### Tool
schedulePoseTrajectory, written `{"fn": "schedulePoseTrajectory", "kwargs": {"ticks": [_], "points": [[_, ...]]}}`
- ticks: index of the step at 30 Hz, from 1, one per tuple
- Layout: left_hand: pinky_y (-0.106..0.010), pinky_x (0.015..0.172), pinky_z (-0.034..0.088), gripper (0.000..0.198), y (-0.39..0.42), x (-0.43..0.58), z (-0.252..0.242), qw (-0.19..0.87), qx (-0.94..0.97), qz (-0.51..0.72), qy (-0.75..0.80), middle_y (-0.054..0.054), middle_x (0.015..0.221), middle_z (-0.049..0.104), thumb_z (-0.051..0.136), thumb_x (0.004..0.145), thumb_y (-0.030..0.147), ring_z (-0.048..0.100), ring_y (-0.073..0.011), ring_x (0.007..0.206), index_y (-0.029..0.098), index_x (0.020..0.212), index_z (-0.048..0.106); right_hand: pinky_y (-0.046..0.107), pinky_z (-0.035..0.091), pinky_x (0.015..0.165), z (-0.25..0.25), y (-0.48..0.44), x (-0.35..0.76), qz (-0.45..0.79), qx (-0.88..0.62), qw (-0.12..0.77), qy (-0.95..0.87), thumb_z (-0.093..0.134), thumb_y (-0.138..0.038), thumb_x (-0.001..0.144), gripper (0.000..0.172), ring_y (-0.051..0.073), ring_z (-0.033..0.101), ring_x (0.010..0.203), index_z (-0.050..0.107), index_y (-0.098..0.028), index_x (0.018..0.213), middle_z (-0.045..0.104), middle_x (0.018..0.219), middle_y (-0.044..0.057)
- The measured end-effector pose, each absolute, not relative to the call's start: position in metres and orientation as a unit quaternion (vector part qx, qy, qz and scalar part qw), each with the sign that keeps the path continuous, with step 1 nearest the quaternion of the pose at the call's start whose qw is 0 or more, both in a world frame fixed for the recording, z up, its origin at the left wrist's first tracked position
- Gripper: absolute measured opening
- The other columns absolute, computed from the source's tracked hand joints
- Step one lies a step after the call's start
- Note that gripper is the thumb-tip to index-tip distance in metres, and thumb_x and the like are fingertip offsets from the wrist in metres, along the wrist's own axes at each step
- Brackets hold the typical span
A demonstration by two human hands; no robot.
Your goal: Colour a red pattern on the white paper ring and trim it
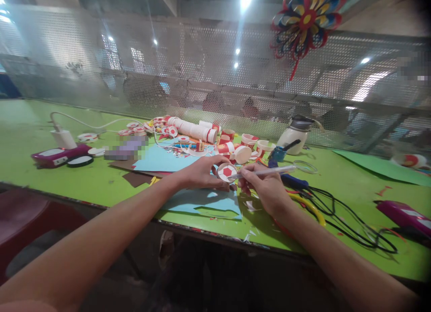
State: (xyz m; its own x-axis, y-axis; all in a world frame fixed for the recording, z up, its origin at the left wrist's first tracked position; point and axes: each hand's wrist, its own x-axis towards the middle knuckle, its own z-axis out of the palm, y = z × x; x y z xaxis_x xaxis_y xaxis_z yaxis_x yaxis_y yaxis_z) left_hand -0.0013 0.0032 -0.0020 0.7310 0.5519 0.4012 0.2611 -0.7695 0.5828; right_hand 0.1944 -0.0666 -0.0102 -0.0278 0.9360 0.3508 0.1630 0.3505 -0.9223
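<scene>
My left hand (209,173) holds a small round paper cup piece (226,172) by its rim, fingers curled around it. Its white face carries a red pentagon with more red patches at the edge, like a football. In my right hand (266,184) is a pale, pen-like stick (269,171), its tip touching or just over the disc's right side. Blue paper sheets (202,202) lie below both hands. Just behind them are red and white cut paper cups (243,154).
A long stack of white cups (191,129) and several patterned discs (88,137) lie behind. At right are a white bottle (293,137), a blue pot (277,156), yellow-handled scissors (310,207), black cable (353,222) and a purple device (406,217). Mesh panels (215,74) stand along the back.
</scene>
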Motion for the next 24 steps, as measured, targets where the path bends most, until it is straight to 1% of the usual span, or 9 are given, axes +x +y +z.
{"fn": "schedulePoseTrajectory", "kwargs": {"ticks": [4, 8, 14, 20, 24], "points": [[-0.032, 0.079, 0.048, 0.052, 0.0033, -0.0012, -0.0022, 0.254, 0.895, 0.288, 0.229, -0.005, 0.107, 0.066, 0.071, 0.069, 0.045, 0.061, -0.0188, 0.090, 0.020, 0.114, 0.058, 0.022, 0.041, 0.042, -0.0090, -0.0679, 0.1932, 0.363, -0.450, 0.534, -0.617, 0.063, -0.035, 0.079, 0.020, 0.009, 0.051, 0.043, 0.060, -0.017, 0.072, 0.062, 0.053, -0.001], [-0.031, 0.077, 0.047, 0.053, 0.0019, -0.0009, -0.0008, 0.247, 0.895, 0.292, 0.230, -0.005, 0.106, 0.066, 0.072, 0.069, 0.044, 0.061, -0.0186, 0.090, 0.019, 0.113, 0.059, 0.022, 0.041, 0.042, -0.0090, -0.0687, 0.1935, 0.369, -0.451, 0.531, -0.615, 0.064, -0.035, 0.079, 0.021, 0.009, 0.051, 0.043, 0.061, -0.016, 0.072, 0.062, 0.054, -0.001], [-0.030, 0.077, 0.048, 0.048, 0.0002, -0.0002, 0.0010, 0.251, 0.894, 0.295, 0.227, -0.004, 0.104, 0.067, 0.069, 0.072, 0.042, 0.061, -0.0177, 0.089, 0.019, 0.113, 0.058, 0.023, 0.041, 0.042, -0.0110, -0.0672, 0.1949, 0.372, -0.433, 0.553, -0.607, 0.065, -0.037, 0.080, 0.021, 0.010, 0.054, 0.045, 0.061, -0.016, 0.075, 0.063, 0.055, -0.001], [-0.030, 0.076, 0.048, 0.052, -0.0003, -0.0003, 0.0003, 0.250, 0.894, 0.291, 0.230, -0.004, 0.103, 0.067, 0.071, 0.070, 0.046, 0.061, -0.0175, 0.087, 0.019, 0.113, 0.058, 0.024, 0.042, 0.044, -0.0087, -0.0672, 0.1926, 0.362, -0.441, 0.547, -0.612, 0.064, -0.036, 0.080, 0.021, 0.011, 0.055, 0.047, 0.061, -0.016, 0.076, 0.063, 0.057, -0.001], [-0.030, 0.076, 0.047, 0.051, 0.0004, -0.0005, -0.0007, 0.253, 0.893, 0.295, 0.228, -0.004, 0.102, 0.067, 0.071, 0.070, 0.046, 0.061, -0.0177, 0.088, 0.020, 0.112, 0.058, 0.024, 0.042, 0.044, -0.0085, -0.0670, 0.1931, 0.356, -0.447, 0.540, -0.618, 0.063, -0.036, 0.081, 0.021, 0.010, 0.055, 0.046, 0.061, -0.016, 0.076, 0.062, 0.056, -0.001]]}}
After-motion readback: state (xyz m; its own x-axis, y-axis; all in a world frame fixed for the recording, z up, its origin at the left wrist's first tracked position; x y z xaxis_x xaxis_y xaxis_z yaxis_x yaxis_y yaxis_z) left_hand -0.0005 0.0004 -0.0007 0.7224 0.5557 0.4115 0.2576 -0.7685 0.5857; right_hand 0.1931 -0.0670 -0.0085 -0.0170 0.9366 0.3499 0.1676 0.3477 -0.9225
